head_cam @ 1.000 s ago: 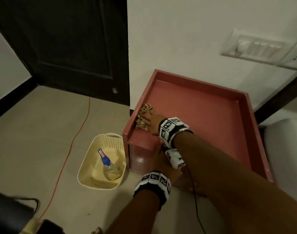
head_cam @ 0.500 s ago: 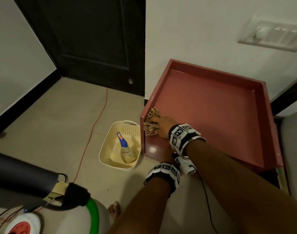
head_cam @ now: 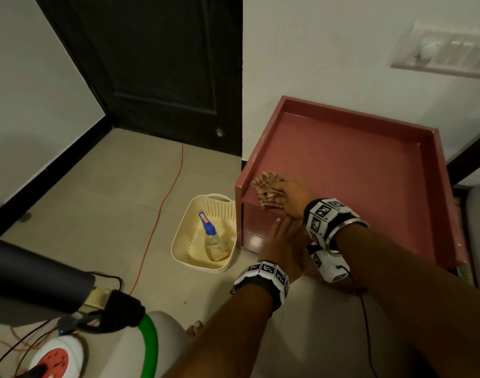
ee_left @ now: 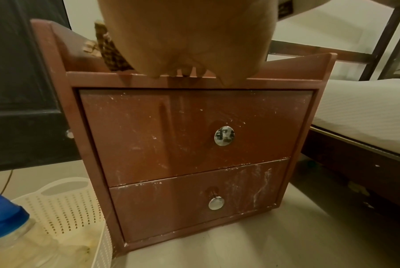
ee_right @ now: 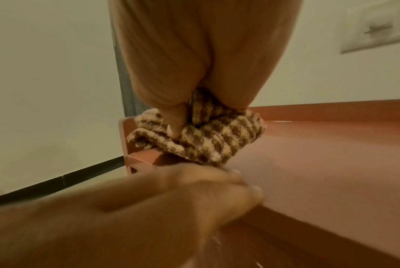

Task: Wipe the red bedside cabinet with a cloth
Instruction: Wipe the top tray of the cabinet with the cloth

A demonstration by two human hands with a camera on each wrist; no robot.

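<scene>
The red bedside cabinet (head_cam: 356,173) stands against the wall, its two knobbed drawer fronts scuffed with white marks (ee_left: 171,127). My right hand (head_cam: 290,195) grips a bunched brown-and-beige checked cloth (head_cam: 266,188) and presses it on the front-left corner of the top. In the right wrist view the thumb digs into the cloth (ee_right: 212,137) beside the raised left rim. My left hand (head_cam: 282,241) is below it, with its fingers hooked over the top's front edge (ee_right: 194,190). The palm (ee_left: 185,45) hides most of those fingers in the left wrist view.
A cream perforated basket (head_cam: 189,241) with a blue-capped spray bottle (head_cam: 208,227) sits on the floor left of the cabinet. An orange cable (head_cam: 162,205) runs toward the dark door (head_cam: 165,64). A bed (ee_left: 366,117) flanks the cabinet's right. An extension reel (head_cam: 56,356) lies near my feet.
The head view has swung left and back. My right hand has slid the cloth a little along the left rim toward the front corner. The left hand stays at the front edge.
</scene>
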